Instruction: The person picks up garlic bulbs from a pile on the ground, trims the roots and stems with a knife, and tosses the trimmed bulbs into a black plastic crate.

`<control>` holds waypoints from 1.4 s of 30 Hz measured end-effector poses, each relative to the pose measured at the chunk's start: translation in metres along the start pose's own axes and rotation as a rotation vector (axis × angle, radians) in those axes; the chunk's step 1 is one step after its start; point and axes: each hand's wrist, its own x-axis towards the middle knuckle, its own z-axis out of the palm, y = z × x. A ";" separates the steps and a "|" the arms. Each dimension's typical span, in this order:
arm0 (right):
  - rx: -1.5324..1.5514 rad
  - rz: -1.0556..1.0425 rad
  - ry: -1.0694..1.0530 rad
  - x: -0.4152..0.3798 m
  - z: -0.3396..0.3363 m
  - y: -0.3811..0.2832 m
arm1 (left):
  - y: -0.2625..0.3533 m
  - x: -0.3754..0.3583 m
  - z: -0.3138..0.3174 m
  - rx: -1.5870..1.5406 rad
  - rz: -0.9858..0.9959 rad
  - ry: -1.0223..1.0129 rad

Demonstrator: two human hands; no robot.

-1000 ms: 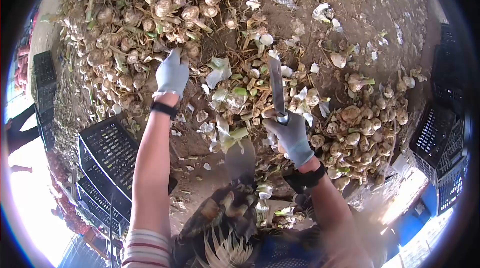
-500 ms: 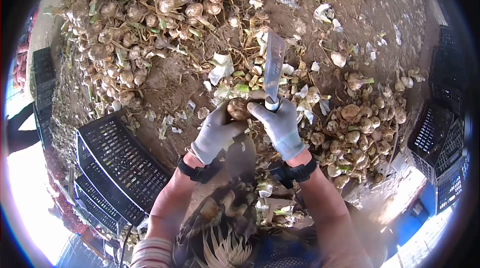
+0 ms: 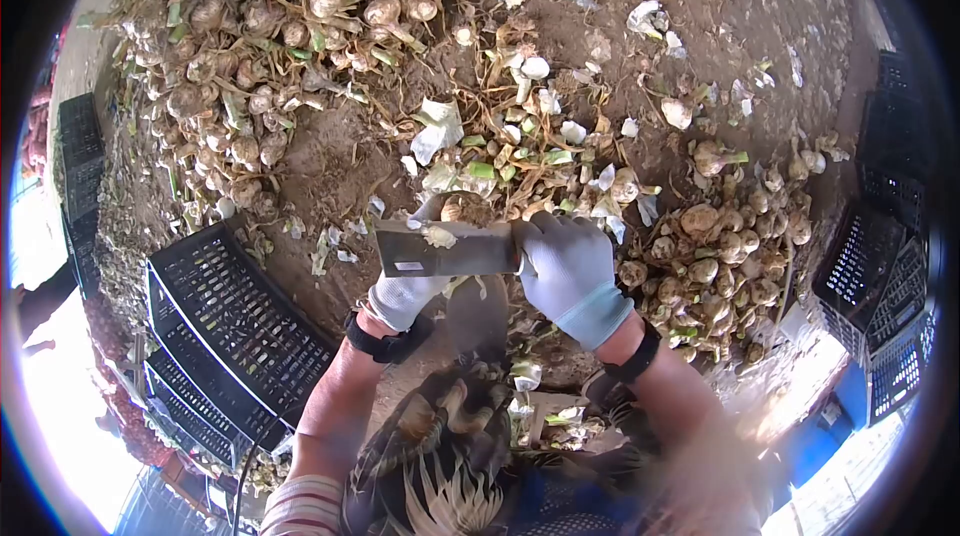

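My right hand [image 3: 568, 271], in a pale work glove, is closed around the handle of a broad-bladed knife [image 3: 465, 254]. The blade points left and lies across the front of my left hand [image 3: 403, 298], hiding most of its fingers. Held in that gloved left hand is a garlic bulb [image 3: 467, 208], its upper part showing just beyond the blade. A pale scrap sits at the blade's upper edge. On the ground beyond my hands are cut green stem pieces [image 3: 480, 171] and a large papery white skin [image 3: 437, 131].
Untrimmed garlic [image 3: 250, 66] is heaped at the far left. A pile of garlic bulbs [image 3: 735, 256] lies to my right. Black plastic crates [image 3: 240, 326] stand close on the left, with more crates [image 3: 870, 266] along the right edge. At the far left, part of another person's arm [image 3: 50, 301] shows.
The knife has swung from pointing away from me to lying crosswise, blade leftward, in front of the bulb. My right hand has turned with it; my left hand still holds the bulb.
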 end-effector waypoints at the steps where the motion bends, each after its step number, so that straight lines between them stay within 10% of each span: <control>1: 0.004 0.003 -0.002 -0.001 0.002 0.001 | 0.006 -0.003 0.001 -0.299 -0.109 0.015; 3: 0.006 -0.002 -0.003 -0.002 0.004 0.005 | 0.002 -0.004 0.000 -0.598 -0.217 0.023; 9: 0.150 -0.004 -0.003 -0.007 0.009 0.013 | 0.005 -0.006 -0.007 0.073 -0.012 -0.168; 12: -0.097 0.494 -0.443 -0.005 0.017 0.056 | 0.072 -0.006 0.038 0.237 -0.106 -0.022; 15: 0.159 0.527 -0.260 -0.034 0.034 0.061 | 0.067 0.003 0.042 0.236 -0.158 -0.048; 19: 0.616 0.515 -0.136 -0.024 0.029 0.050 | 0.053 0.009 0.053 0.598 0.195 0.001; 25: 0.513 0.259 -0.427 -0.006 0.010 0.051 | 0.067 0.016 0.051 1.386 0.534 -0.336; 27: 0.065 0.471 -0.593 -0.020 0.033 0.081 | 0.074 0.017 0.054 1.306 0.613 -0.303; 30: 0.517 0.490 -0.267 -0.083 0.132 0.116 | 0.083 0.015 0.128 0.691 0.570 -0.340; 33: 0.631 0.445 -0.188 -0.074 0.118 0.071 | 0.113 0.055 0.133 0.769 0.679 -0.390; 39: 1.189 0.823 -0.148 -0.042 0.066 0.056 | 0.134 0.220 -0.010 1.152 -0.089 0.580; 42: 1.170 0.854 -0.126 -0.026 0.050 0.049 | 0.106 0.235 -0.058 1.377 -0.222 0.497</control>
